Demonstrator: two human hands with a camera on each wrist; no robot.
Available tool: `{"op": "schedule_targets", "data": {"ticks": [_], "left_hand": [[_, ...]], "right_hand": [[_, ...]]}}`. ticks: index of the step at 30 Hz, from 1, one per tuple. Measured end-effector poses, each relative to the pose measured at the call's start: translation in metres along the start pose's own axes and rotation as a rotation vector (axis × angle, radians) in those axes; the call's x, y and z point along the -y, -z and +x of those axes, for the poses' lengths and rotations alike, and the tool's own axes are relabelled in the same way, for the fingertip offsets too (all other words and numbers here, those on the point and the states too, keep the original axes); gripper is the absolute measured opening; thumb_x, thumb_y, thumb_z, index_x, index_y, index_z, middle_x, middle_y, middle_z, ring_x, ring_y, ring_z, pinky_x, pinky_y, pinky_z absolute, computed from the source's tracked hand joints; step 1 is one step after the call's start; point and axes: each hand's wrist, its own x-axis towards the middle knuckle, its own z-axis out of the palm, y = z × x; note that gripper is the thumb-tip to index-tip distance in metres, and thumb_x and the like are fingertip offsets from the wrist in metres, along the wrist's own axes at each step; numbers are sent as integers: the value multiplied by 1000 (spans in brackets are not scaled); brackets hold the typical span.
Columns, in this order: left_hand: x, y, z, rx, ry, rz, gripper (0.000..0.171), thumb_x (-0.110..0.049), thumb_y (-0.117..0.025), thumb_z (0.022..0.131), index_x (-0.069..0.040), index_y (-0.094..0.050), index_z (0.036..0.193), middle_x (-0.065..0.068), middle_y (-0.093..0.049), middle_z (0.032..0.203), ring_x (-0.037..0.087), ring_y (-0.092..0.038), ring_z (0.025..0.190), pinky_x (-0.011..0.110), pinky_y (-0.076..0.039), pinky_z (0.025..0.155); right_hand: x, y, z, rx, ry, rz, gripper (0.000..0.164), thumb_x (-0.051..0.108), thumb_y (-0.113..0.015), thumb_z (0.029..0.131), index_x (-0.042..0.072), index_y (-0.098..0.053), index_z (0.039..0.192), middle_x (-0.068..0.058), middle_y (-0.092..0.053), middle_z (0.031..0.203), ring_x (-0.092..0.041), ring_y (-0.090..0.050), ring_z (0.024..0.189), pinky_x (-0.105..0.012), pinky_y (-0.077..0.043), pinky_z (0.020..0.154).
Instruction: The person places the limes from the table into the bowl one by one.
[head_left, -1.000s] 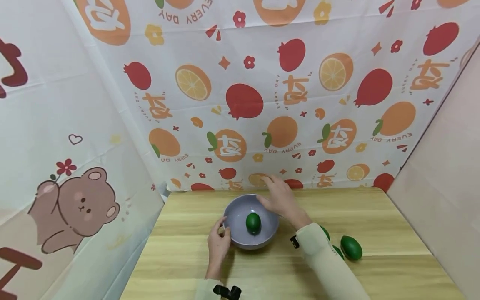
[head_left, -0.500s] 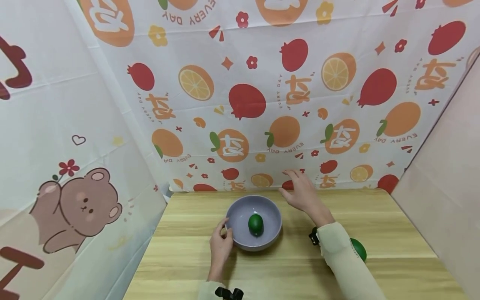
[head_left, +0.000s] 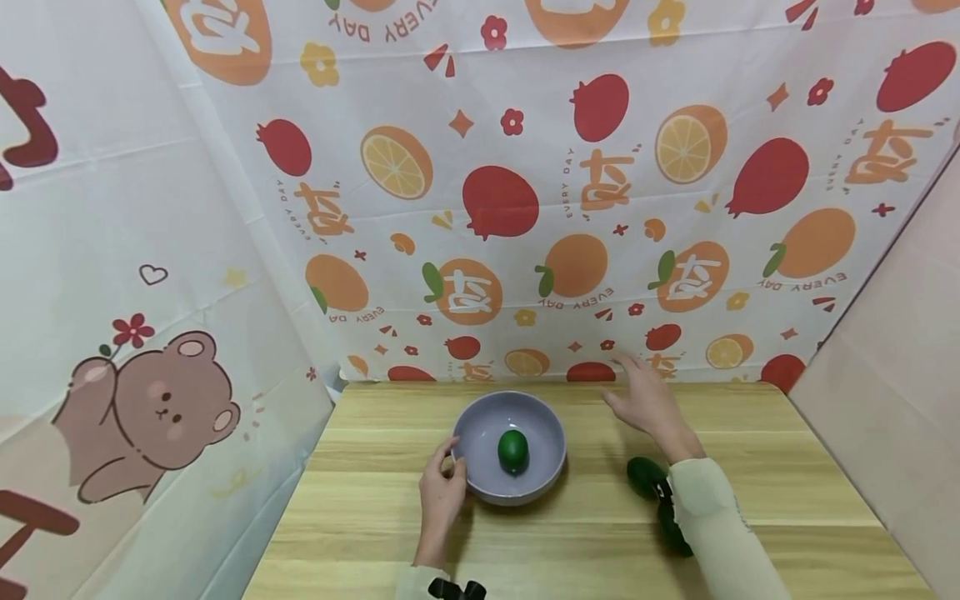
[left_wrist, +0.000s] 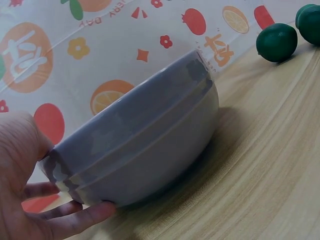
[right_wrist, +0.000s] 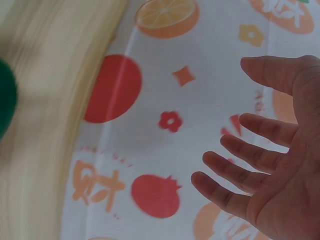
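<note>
My right hand [head_left: 651, 408]: fingers spread, holding nothing. Left hand [head_left: 441, 493] pinches the bowl [head_left: 480, 437] at its rim. Green fruit [head_left: 513, 451] inside; loose fruits [head_left: 643, 477] on the table [head_left: 367, 500], to its right. I judge: steadying; grasping another would call for curling my right fingers. Left-wrist view hides the bowl's contents, head view shows them.

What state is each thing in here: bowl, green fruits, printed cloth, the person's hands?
Grey-purple round bowl: upright on the light wood-grain table.
Green oval fruit: inside the bowl, whole, untouched.
Green oval fruits outside: on the table, partly behind the right sleeve.
Left hand: gripping the bowl's edge.
Right hand: holding nothing, fingers apart.
White fruit-print cloth: hanging, creased.
</note>
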Motion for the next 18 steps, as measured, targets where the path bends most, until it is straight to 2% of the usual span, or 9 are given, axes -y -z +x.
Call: {"op": "schedule_targets", "data": {"ticks": [5,10,18], "left_hand": [[-1,0,-1,-6,4,-7,40,-1,-59,95,-10,-65,134,23,-59,139,36,-70,103,26,-59,63],[-1,-1,-1,18,24,-37,41,-1,-58,96,-10,-63,136,24,-57,141,37,-69,105,31,-62,61],[0,0,-2,11,14,-35,40,-2,-58,96,-11,-64,134,22,-58,141,35,-70,104,35,-62,61]], "right_hand": [[-19,-3,-7,31,-48,-22,62,29,-71,92,-3,-51,141,-29,-49,148,-50,-46,136,-66,-41,111],[-33,-5,-16,57,-71,-35,64,30,-69,93,-5,-50,142,-32,-48,148,-52,-45,135,-67,-42,109],[-48,-13,-35,105,-108,-3,64,29,-70,93,-5,-49,144,-33,-49,147,-54,-47,133,-69,-43,107]]}}
